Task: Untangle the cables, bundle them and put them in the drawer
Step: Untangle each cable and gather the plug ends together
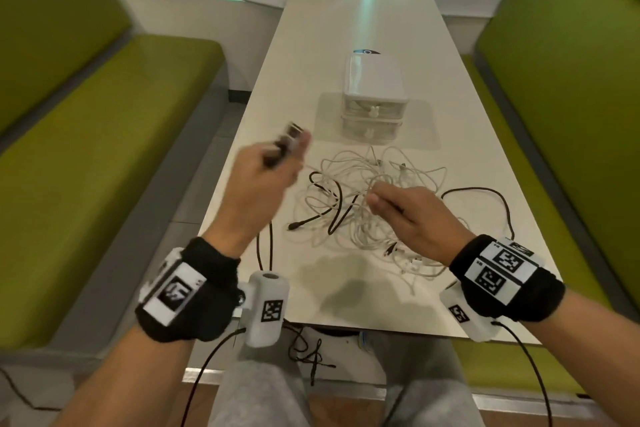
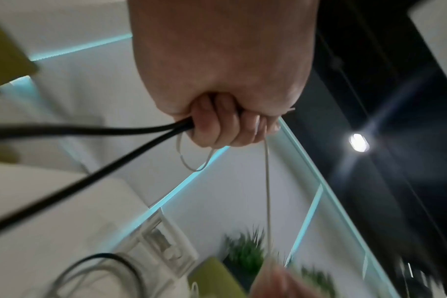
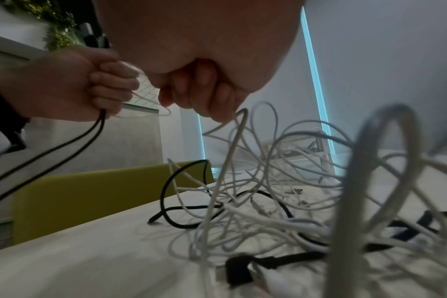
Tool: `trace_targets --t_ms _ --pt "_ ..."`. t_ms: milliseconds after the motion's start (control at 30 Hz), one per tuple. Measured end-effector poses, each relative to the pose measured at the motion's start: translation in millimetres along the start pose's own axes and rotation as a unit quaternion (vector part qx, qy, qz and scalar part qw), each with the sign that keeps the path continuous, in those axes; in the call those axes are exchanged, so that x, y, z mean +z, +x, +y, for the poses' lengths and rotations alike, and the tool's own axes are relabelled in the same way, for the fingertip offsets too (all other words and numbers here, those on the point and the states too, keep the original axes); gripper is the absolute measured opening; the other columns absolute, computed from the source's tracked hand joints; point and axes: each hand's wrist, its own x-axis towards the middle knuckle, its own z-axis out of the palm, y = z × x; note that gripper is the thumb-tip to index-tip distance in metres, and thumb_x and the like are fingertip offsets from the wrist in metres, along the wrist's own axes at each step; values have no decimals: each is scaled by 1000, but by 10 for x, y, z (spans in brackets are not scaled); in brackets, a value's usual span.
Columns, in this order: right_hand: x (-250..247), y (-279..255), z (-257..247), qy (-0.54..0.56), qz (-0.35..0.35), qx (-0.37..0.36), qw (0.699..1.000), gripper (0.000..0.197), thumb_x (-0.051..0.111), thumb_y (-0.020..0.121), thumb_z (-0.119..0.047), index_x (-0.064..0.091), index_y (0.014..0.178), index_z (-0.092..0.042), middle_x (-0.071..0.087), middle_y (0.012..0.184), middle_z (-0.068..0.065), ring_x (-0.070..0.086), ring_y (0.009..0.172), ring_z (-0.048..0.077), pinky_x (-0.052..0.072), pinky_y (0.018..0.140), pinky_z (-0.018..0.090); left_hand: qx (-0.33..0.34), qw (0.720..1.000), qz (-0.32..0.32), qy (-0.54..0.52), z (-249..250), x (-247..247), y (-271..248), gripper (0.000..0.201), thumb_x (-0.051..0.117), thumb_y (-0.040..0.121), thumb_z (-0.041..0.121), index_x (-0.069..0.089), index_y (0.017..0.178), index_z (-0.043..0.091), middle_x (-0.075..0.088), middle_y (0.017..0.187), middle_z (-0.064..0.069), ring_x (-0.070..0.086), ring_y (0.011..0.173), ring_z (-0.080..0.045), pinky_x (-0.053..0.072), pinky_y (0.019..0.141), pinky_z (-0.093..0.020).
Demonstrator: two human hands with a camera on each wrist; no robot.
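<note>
A tangle of white and black cables (image 1: 363,218) (image 3: 255,191) lies on the white table (image 1: 363,28), in front of a small white two-drawer unit (image 1: 374,87), both drawers closed. My left hand (image 1: 263,170) (image 2: 222,125) (image 3: 107,88) is raised left of the pile, its fist gripping a doubled black cable (image 2: 89,129) (image 3: 64,145) and a thin white cable (image 2: 267,181). A blurred plug end (image 1: 292,133) sticks out above the fist. My right hand (image 1: 391,204) (image 3: 199,94) hovers over the pile, pinching a white cable strand (image 3: 232,125) lifted off it.
Green benches flank the table on the left (image 1: 104,114) and right (image 1: 571,80). The black cable hangs over the table's near edge (image 1: 265,250) towards my lap. The far half of the table lies beyond the drawer unit.
</note>
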Motion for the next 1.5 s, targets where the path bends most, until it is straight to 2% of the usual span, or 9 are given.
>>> trace_targets --t_ms 133,300,400,533,733,867,1100,1333,1500 --pt "-22 100 35 25 -39 32 998 38 33 102 -44 47 81 -14 50 62 -8 50 59 8 37 56 19 -53 970 83 -224 94 -39 29 45 43 98 41 36 58 23 25 53 8 19 46 -7 14 42 -21" --pt "-36 175 79 -4 -44 66 997 33 39 103 -30 53 85 -7 56 63 -8 52 65 7 38 59 26 -12 984 93 149 -66 29 25 21 49 101 23 69 97 22 71 97 8 56 71 4 41 62 -16" --pt "-31 186 35 -14 -36 62 997 31 40 103 -29 51 82 -9 56 60 -13 51 60 6 36 57 19 72 948 94 295 -73 93 -14 55 46 89 -4 48 141 15 60 130 0 58 100 -2 42 85 -12" --pt "33 205 -29 -21 -53 89 994 31 40 103 -28 50 80 -8 54 60 -4 50 55 15 38 55 32 233 940 -1 251 62 310 -174 62 40 83 3 43 144 12 41 152 -3 56 69 6 45 67 -6" --pt "29 178 -69 -24 20 31 999 45 32 87 -35 63 88 -3 66 69 5 47 57 17 34 50 22 102 922 -126 352 -162 489 -156 61 50 77 -3 52 133 19 61 124 0 65 91 -29 52 75 -43" --pt "33 140 -30 -24 -9 19 1000 43 30 98 -50 49 86 -14 51 60 -7 42 51 12 29 50 18 100 917 -85 376 -237 438 -133 15 51 82 3 49 79 18 60 76 4 60 75 -25 37 62 -31" --pt "-8 140 202 -16 -42 101 994 44 19 100 -49 41 82 -15 48 61 -4 48 55 17 36 56 32 51 961 164 -217 242 122 59 43 38 104 23 55 65 27 39 55 12 27 43 -4 21 41 -21" --pt "-31 172 43 -47 19 66 996 52 17 98 -54 43 81 -14 49 61 -2 47 59 21 38 58 35 -18 943 82 323 -270 125 42 17 49 98 11 60 86 12 59 82 7 57 72 -7 35 65 -22" --pt "23 262 -1 -78 15 48 996 51 16 97 -53 46 76 -17 52 67 1 45 68 20 35 60 35 128 960 151 200 -154 240 -113 27 47 99 8 60 123 6 63 111 5 56 84 3 44 75 -12"
